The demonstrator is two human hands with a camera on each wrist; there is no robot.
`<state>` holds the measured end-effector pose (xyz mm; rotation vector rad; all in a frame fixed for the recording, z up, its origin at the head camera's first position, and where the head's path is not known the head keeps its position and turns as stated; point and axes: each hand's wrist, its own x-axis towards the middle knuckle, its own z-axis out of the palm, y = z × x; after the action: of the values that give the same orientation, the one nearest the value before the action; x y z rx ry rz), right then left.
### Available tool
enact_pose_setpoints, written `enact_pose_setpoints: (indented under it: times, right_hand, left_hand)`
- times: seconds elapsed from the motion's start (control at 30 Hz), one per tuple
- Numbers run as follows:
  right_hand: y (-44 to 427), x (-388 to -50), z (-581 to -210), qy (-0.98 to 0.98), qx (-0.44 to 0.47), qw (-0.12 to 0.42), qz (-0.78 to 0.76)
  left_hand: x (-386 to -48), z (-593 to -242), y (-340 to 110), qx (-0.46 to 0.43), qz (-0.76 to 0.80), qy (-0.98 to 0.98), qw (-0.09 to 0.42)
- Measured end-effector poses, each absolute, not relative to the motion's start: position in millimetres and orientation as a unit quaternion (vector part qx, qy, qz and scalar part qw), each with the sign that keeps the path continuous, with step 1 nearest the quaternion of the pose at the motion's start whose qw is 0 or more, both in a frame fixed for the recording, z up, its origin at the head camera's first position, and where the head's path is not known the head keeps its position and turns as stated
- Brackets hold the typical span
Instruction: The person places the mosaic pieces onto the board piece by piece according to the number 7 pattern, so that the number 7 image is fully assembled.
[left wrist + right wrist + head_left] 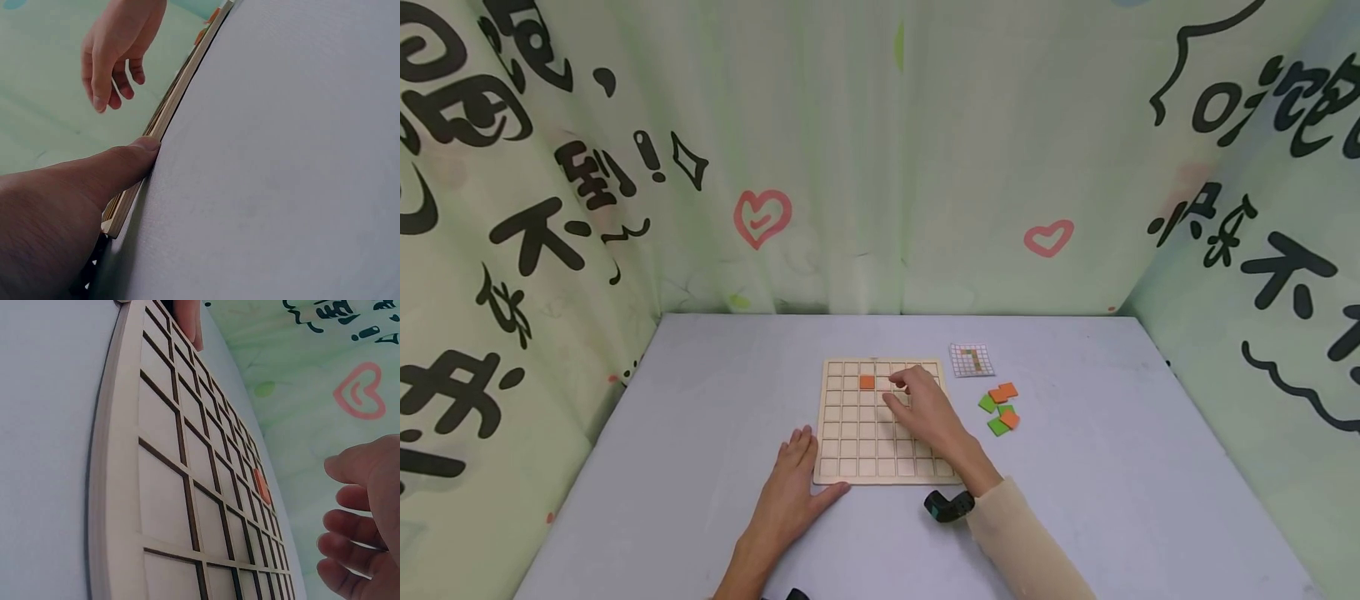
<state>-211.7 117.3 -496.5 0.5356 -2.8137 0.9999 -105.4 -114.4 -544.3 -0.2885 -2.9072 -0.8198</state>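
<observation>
A wooden grid board (850, 481) lies flat before me, with one orange square tile (867, 382) in a cell near its far side. My left hand (788, 492) rests at the board's near left corner, fingers along the left side and thumb (134, 153) against the near edge. Over the right half of the board hovers my right hand (928, 412), its fingers loosely bent and apart from the thumb. Nothing shows between those fingers in the right wrist view, where the board (119, 456) is seen from close up.
Several loose orange and green tiles (997, 426) lie right of the board, some overlapping. Behind them is a small card (972, 360) printed with a coloured grid pattern. A pale curtain (865, 167) with writing and hearts surrounds the white table (715, 367).
</observation>
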Motion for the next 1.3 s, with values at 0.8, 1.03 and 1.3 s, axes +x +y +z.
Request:
enact_pose_setpoints:
  times: [0.8,1.03,1.3]
  right_hand:
    - [141.6,-192.0,-501.6,-0.933,0.123,0.073,0.331]
    - [150.7,-188.3,-505.9,-0.934,0.109,0.092,0.327]
    - [164.3,-185.2,-508.4,-0.939,0.083,0.086,0.323]
  left_hand:
    - [-104.7,-544.0,-115.1,-0.096,-0.274,-0.956,0.050]
    - [-105.4,-543.4,-114.4,-0.093,-0.275,-0.956,0.048]
    - [-105.5,-544.0,-114.9,-0.093,-0.271,-0.957,0.051]
